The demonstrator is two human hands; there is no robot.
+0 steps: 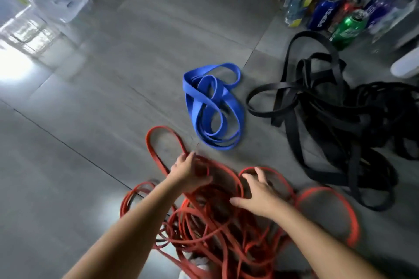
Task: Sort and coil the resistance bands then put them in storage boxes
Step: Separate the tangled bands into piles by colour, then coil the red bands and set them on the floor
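Note:
A tangled heap of red resistance bands (217,229) lies on the grey tiled floor right in front of me. My left hand (189,171) reaches into the heap's far edge, fingers curled around a red band. My right hand (258,195) hovers or rests over the pile with fingers spread and straight. Beyond the heap a loosely coiled blue band (213,106) lies alone on the floor. A big pile of black bands (335,115) spreads out at the right. Clear plastic storage boxes (61,0) stand at the far left, blurred.
A cluster of plastic bottles and cans (335,7), among them a blue Pepsi bottle and a green can, stands at the back right. A white object (405,65) pokes in at the right edge. Bright glare falls on the floor at the left.

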